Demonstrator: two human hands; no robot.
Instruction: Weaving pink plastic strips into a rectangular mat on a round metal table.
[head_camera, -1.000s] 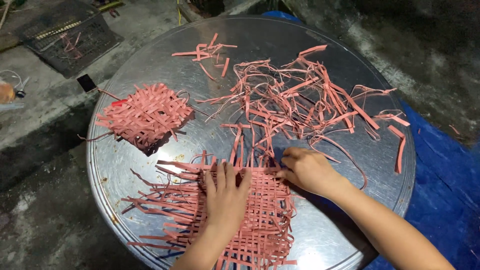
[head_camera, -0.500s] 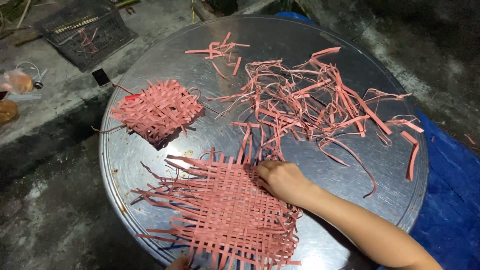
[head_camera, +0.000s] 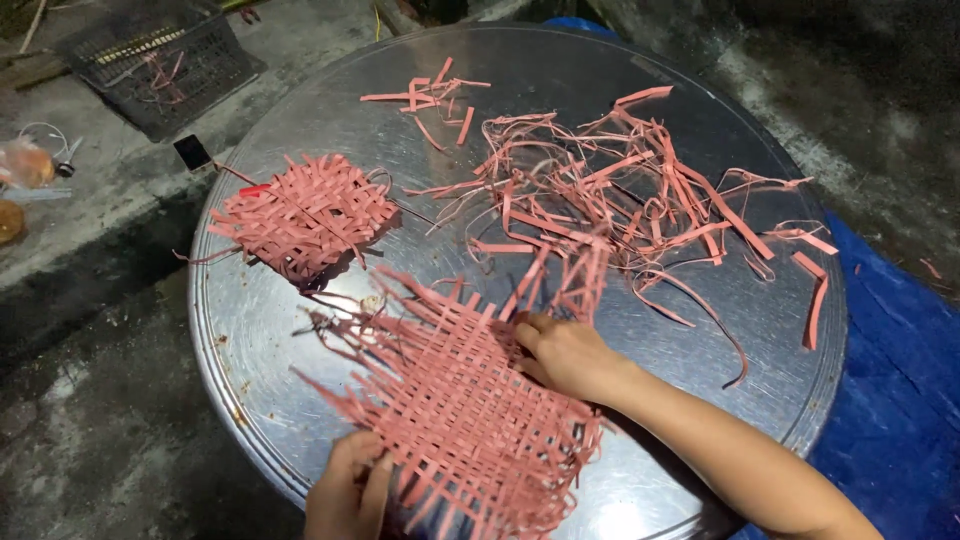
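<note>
- Two bare hands work a half-woven mat of pink strips on a round metal tray table; the mat lies at the near edge, tilted diagonally.
- A second ago the left hand lay flat on the weave; half a second ago it had nearly left view. It now pinches the mat's near-left corner, fingers closed on the strips, and the mat has turned from square to slanted.
- The right hand keeps to the far-right edge, fingers curled onto strip ends; whether it grips them or only presses them cannot be told.
- A finished-looking smaller woven square rests at the far left, apart from the mat.
- Loose pink strips sprawl across the far half.
- Off the table: a dark plastic crate, a small black rectangular object, blue tarpaulin. No readable labels show.
</note>
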